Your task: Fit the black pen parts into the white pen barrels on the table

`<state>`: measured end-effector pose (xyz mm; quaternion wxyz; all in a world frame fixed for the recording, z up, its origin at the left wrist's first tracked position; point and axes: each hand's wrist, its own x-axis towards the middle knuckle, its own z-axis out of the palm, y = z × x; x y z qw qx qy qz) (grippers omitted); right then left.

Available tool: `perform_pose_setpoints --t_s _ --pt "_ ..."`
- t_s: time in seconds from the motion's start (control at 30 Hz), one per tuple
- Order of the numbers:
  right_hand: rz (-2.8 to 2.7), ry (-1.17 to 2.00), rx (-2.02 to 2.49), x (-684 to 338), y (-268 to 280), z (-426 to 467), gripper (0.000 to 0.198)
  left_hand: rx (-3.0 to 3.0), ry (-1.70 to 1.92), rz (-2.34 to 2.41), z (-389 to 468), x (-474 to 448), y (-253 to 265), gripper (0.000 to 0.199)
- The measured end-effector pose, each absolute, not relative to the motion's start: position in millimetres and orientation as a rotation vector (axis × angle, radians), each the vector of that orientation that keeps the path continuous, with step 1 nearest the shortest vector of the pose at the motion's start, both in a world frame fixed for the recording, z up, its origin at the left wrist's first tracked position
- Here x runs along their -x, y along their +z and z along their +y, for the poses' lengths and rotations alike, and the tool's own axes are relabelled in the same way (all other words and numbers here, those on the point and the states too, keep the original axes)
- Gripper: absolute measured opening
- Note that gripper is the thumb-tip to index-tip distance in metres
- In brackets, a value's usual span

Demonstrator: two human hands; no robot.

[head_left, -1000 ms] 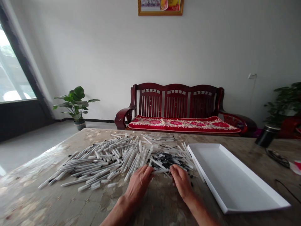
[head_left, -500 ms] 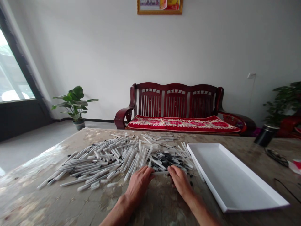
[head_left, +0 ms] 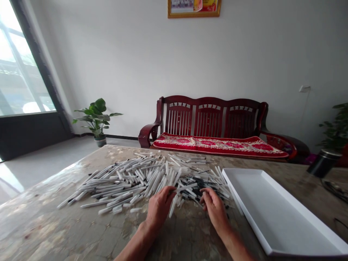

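Observation:
My left hand (head_left: 160, 204) pinches a whitish pen barrel (head_left: 187, 187) between thumb and fingertips, its free end pointing right. A short gap away, the fingers of my right hand (head_left: 214, 204) are curled together, thumb against fingertips; whatever lies between them is too small and dark to name. Just beyond both hands is a heap of small black pen parts (head_left: 197, 181). A large pile of white pens (head_left: 119, 185), many with dark ends, spreads to the left and behind.
On the right lies a shallow white box lid or tray (head_left: 282, 210) with raised walls. Past it stand a black cylindrical container (head_left: 323, 163) and dark cables (head_left: 333, 188). A patterned table (head_left: 89, 235) bears everything; a red wooden bench (head_left: 209, 119) stands behind it.
My hands have drawn apart; the barrel both were holding now stays in my left hand, tilted up to the right. The whole view has shifted slightly left.

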<state>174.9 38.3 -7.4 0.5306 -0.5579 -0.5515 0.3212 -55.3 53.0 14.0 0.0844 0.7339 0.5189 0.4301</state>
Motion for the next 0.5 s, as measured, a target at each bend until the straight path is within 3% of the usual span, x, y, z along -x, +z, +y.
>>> perform_pose_setpoints --t_s 0.23,0.5 --pt "-1.402 0.717 1.378 -173.2 -9.7 36.4 0.032 -1.994 1.280 2.215 65.3 89.3 28.2 0.020" --pt "-1.425 0.695 1.380 -173.2 -9.3 35.4 0.031 -2.127 0.847 2.331 62.3 94.2 33.5 0.020"
